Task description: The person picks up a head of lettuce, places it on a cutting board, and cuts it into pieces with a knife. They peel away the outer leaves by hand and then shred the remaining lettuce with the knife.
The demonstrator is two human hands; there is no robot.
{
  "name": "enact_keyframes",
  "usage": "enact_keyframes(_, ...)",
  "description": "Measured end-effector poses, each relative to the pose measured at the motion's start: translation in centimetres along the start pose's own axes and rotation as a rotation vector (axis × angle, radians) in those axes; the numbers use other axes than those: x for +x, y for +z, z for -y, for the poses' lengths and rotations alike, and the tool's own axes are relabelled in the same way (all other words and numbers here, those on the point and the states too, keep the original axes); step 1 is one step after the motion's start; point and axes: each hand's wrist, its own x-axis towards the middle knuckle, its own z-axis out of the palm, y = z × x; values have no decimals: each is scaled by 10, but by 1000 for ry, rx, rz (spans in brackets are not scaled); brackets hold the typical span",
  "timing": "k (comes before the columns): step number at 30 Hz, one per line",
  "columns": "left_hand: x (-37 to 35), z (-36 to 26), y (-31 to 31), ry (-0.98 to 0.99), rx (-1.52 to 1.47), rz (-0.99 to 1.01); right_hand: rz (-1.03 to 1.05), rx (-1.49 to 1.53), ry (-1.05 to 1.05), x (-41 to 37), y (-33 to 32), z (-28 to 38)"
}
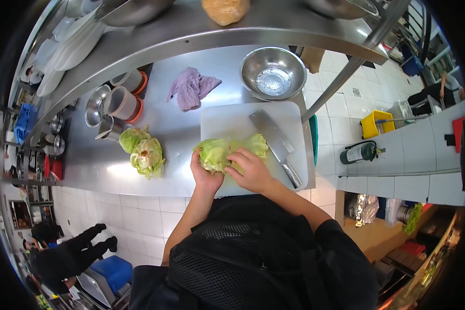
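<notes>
While your left hand (pixel 205 174) closes around the lettuce (pixel 215 153), steadying it on the board (pixel 227 121) by the worktop's (pixel 170 132) near edge, your right hand (pixel 251 170) grips its leaves, the knife (pixel 276 143) parked alongside.

Left hand (pixel 205 173) cupped round near side of cut lettuce (pixel 214 153), right hand (pixel 250 170) just beside it, fingers curled onto the leaves. Lettuce resting on white cutting board (pixel 227 121) at worktop (pixel 165 126) edge. Cleaver (pixel 276 144) lying flat on board, right of hands, untouched. Empty steel bowl (pixel 273 74) beyond board. Crumpled purple cloth (pixel 191 89) left of bowl. Two loose lettuce pieces (pixel 143 152) on worktop, left of board. Lidded tubs (pixel 123 103) further left, under steel shelf (pixel 191 26).
</notes>
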Motion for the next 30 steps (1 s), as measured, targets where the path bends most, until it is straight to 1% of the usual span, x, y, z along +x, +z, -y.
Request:
enact_keyframes(2, -7, 1, 2, 31, -19, -43, 2, -22, -24, -1, 7, -4)
enact_keyframes(4, -10, 0, 3, 0, -38, -29, 6, -47, -51, -3, 10, -7)
enact_keyframes(7, -7, 1, -5, 4, -65, -86, 13, -41, -53, -3, 14, -5)
enact_keyframes(8, -8, 0, -7, 10, -71, -86, -26, 7, -17, -2, 14, -3)
enact_keyframes(9, -10, -2, -6, -19, -78, -29, -68, 53, 23, -2, 12, -2)
enact_keyframes(10, -13, -2, -4, -53, -82, 28, -68, 49, 24, -1, 8, 0)
enact_keyframes(11, -14, -3, -2, -60, -81, 31, -45, 32, -14, -1, 4, 1)
enact_keyframes(13, -15, -5, 0, -83, -51, 237, -33, 12, -44, -4, 0, 3)
enact_keyframes(15, -12, -7, 1, -98, -49, 278, 27, 204, 102, -13, 0, 7)
enact_keyframes(16, -10, -9, 3, -102, -54, 318, 17, 202, 102, -20, 5, 1)
enact_keyframes(17, -8, -11, 5, -108, -49, 323, -33, 433, 323, -29, 14, -11)
enact_keyframes(18, -7, -13, 7, -79, -20, 285, -84, 666, 543, -26, 14, -9)
enact_keyframes(19, -6, -14, 9, -51, 9, 246, -94, 666, 542, -24, 10, -9)
enact_keyframes(20, -4, -14, 8, -60, 15, 248, -53, 926, 744, -22, 5, -10)
enact_keyframes(21, 0, -12, 4, -11, 184, 228, -11, 1188, 943, -17, -1, -8)
enact_keyframes(22, 5, -11, 0, 40, 351, 211, -24, 1190, 942, -14, 1, -9)
enact_keyframes(23, 9, -9, -5, 32, 355, 215, -40, 1154, 881, -10, 4, -10)
enact_keyframes(24, 11, -8, -9, 87, 401, 255, -56, 1118, 821, -8, 5, -12)
enact_keyframes(25, 12, -10, -13, 144, 448, 298, -67, 1120, 818, -4, 5, -17)
enact_keyframes(26, 11, -14, -18, 139, 453, 304, -87, 1122, 803, 2, 4, -24)
enact_keyframes(28, 1, -33, -12, 94, 242, 419, -113, 1128, 783, 16, -1, -33)
enact_keyframes(29, -6, -46, -7, 39, 228, 481, -92, 1129, 791, 22, -4, -37)
enact_keyframes(30, -7, -57, -11, 32, 234, 484, -72, 1130, 801, 26, -6, -39)
